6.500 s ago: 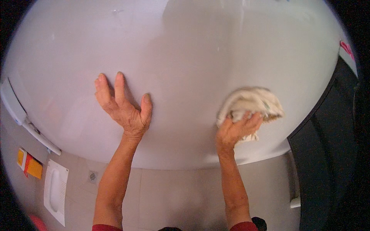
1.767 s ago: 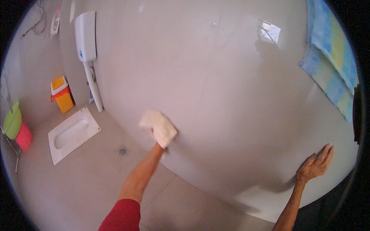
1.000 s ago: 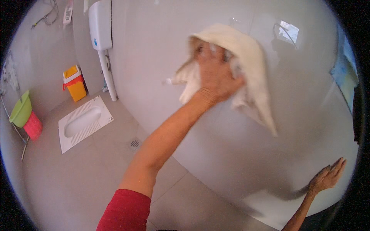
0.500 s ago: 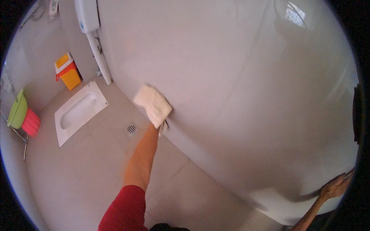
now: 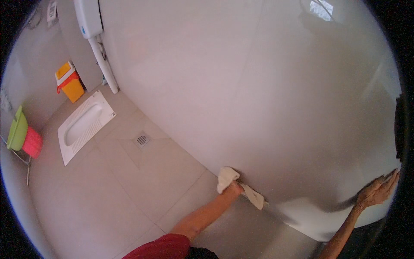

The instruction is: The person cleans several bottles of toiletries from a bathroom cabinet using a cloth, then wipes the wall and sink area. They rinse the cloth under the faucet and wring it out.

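Left hand (image 5: 234, 188) grips the white cloth (image 5: 227, 178) at the wall's (image 5: 241, 86) foot; right hand (image 5: 379, 191), at three o'clock, spreads flat on it.

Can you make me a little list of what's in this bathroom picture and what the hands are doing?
Place: tiled bathroom, seen from above
Left hand: presses a cloth on the wall, low down near the floor
Right hand: flat on the wall, fingers spread, holding nothing
Toilet: white squat pan set in the floor
Drain: small grate beside the pan
Bin: yellow, in the corner
Tank: white, high on the wall, pipe running down
Stool: green and pink, at the left edge
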`<action>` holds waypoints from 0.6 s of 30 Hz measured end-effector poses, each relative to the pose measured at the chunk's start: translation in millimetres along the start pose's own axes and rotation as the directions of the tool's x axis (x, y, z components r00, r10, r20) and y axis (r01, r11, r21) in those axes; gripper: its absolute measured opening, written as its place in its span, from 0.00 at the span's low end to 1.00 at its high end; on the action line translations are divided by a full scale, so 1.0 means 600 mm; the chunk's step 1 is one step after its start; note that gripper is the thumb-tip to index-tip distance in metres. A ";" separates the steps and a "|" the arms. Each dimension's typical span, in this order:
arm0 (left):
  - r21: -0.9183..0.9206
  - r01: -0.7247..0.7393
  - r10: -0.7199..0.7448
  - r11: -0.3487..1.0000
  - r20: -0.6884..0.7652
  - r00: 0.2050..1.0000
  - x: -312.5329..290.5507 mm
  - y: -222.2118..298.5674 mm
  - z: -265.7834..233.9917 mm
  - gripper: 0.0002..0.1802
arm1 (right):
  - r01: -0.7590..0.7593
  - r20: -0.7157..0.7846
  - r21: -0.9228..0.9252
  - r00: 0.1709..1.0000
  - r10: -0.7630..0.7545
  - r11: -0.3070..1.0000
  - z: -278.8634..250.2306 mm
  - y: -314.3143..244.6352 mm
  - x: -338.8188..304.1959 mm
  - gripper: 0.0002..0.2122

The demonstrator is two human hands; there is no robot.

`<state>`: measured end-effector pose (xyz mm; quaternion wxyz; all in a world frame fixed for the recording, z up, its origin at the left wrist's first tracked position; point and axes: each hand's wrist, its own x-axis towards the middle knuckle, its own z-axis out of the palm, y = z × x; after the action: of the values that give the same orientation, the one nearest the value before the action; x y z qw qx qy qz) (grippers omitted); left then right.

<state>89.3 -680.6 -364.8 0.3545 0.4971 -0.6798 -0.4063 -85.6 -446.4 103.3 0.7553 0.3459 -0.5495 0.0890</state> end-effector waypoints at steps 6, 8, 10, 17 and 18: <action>-0.088 -0.159 0.129 0.983 -0.281 0.951 0.191 0.133 -0.163 0.33 | -0.022 -0.020 -0.005 1.000 0.022 1.000 -0.005 -0.006 0.010 0.20; -0.129 -0.244 0.178 0.961 -0.387 0.905 0.235 0.215 -0.218 0.33 | -0.040 -0.038 -0.029 0.999 0.039 0.999 -0.010 -0.018 0.020 0.20; -0.149 -0.349 0.250 0.925 -0.450 0.857 0.230 0.299 -0.227 0.33 | -0.043 -0.033 -0.017 0.999 0.042 0.999 -0.015 -0.010 0.019 0.20; 0.061 -0.598 0.601 0.799 -0.077 0.796 0.039 0.337 -0.093 0.32 | -0.038 0.010 0.020 0.999 0.038 0.999 -0.012 -0.009 0.007 0.20; 0.055 -0.621 0.621 0.782 0.017 0.784 0.014 0.312 -0.070 0.32 | -0.044 0.010 0.033 0.999 0.044 0.998 -0.013 -0.010 0.012 0.20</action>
<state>51.7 -664.0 -177.0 0.4546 0.2563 -0.8165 -0.2471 -74.0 -447.8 105.8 0.7448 0.3468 -0.5588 0.1132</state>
